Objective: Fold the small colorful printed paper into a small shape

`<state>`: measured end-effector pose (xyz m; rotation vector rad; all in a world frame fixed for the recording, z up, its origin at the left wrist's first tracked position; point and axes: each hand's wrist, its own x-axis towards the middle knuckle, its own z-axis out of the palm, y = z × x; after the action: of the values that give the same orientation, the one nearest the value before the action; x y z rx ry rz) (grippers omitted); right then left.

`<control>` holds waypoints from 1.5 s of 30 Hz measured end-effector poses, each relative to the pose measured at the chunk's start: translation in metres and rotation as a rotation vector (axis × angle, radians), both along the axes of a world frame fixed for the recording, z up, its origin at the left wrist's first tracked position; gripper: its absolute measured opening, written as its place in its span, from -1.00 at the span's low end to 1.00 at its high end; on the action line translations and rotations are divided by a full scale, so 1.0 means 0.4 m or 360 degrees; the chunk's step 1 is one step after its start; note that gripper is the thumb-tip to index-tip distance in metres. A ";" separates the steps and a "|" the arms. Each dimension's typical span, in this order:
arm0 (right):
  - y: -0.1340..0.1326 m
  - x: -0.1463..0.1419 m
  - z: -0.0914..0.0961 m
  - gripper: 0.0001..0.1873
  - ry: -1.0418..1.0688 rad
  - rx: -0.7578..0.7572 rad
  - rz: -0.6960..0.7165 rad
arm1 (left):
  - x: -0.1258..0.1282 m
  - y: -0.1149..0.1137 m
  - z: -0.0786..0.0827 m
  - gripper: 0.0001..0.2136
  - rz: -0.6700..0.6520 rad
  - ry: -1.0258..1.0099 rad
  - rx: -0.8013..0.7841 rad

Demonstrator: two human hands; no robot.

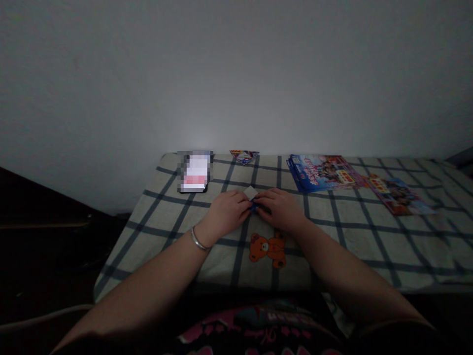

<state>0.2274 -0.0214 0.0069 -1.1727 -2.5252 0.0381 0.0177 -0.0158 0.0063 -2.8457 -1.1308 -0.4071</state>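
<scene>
Between my two hands, low over the checked tablecloth, is a small piece of folded paper (251, 193), white at its upper corner and blue below. My left hand (229, 209), with a silver bangle on its wrist, is closed on the paper's left side. From the other side, the fingers of my right hand (279, 207) pinch its right edge. My fingers cover most of the paper, so its full shape is hidden. Beyond the hands, near the wall, lies a colourful folded paper triangle (244, 157).
A lit phone (195, 171) with a blurred screen lies at the back left. At the right are a stack of printed leaflets (320, 171) and another leaflet (401, 195). The checked tablecloth (218, 268) bears an orange bear print (269, 250). A wall (236, 74) borders the table's far edge.
</scene>
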 end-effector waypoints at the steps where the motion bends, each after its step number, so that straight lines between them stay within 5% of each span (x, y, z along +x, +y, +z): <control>1: 0.000 0.000 0.000 -0.76 -0.0011 -0.0002 -0.0001 | 0.000 0.000 0.001 -0.83 -0.0010 0.0008 0.0004; 19: -0.005 -0.008 0.011 -0.81 -0.0086 -0.0051 -0.0037 | 0.012 -0.009 0.010 -0.87 0.0009 -0.0010 -0.0081; 45: -0.006 -0.010 0.001 -0.84 0.0027 -0.0172 -0.0034 | 0.011 -0.009 0.000 -0.78 0.0338 -0.0369 -0.0358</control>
<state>0.2233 -0.0238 0.0072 -1.2345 -2.5236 0.1804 0.0222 -0.0195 0.0065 -2.8755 -1.5989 -0.6464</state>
